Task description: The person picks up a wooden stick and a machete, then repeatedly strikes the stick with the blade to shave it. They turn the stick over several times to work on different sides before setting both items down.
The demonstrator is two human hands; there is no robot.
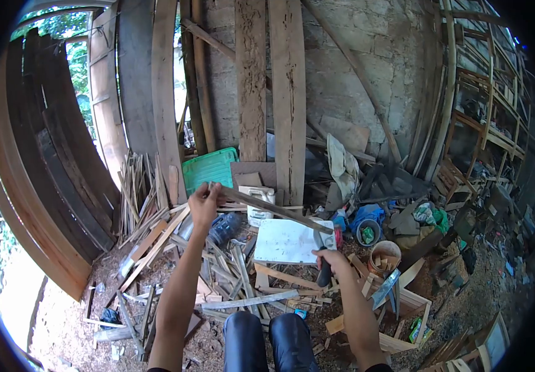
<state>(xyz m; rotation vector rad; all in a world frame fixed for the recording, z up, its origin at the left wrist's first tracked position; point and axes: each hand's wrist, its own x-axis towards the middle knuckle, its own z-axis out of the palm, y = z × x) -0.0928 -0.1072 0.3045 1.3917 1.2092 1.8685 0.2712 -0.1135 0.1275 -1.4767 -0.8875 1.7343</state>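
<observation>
My left hand (205,201) is closed on one end of a long, narrow brown-grey strip (273,209), which looks like wood. The strip slants down to the right in front of me, its far end near my right hand. My right hand (335,261) is wrapped round a black-handled tool (324,276). A short greyish part of that tool rises towards the strip's end; I cannot tell its kind or whether the two touch. Behind them lies a white, marked board (286,240), and a white plastic container (258,203) stands beside it.
Wood scraps (230,273) litter the floor before my knees. At right are a bucket of offcuts (385,257), a wooden box frame (413,316) and a saw-like metal blade (386,288). Tall planks (289,105) lean on the block wall; a green crate (210,168) sits behind.
</observation>
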